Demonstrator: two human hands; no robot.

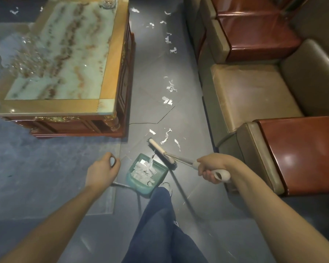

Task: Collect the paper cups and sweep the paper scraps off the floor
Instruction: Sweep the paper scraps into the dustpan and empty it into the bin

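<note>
My right hand (210, 168) grips the pale handle of a broom (162, 153), whose head lies on the floor just beyond a green dustpan (160, 179). White paper scraps fill the dustpan. My left hand (103, 170) is curled round the top of the dustpan's thin dark handle (120, 185). Loose paper scraps (166, 138) lie just past the broom head. More scraps (168, 100) trail up the grey floor between the table and the seats. No paper cup shows.
A low marble-topped wooden table (106, 109) stands at the left with glassware (21, 59) on it. Brown and beige seats (254, 95) line the right side. My leg in blue trousers (160, 224) is directly below the dustpan.
</note>
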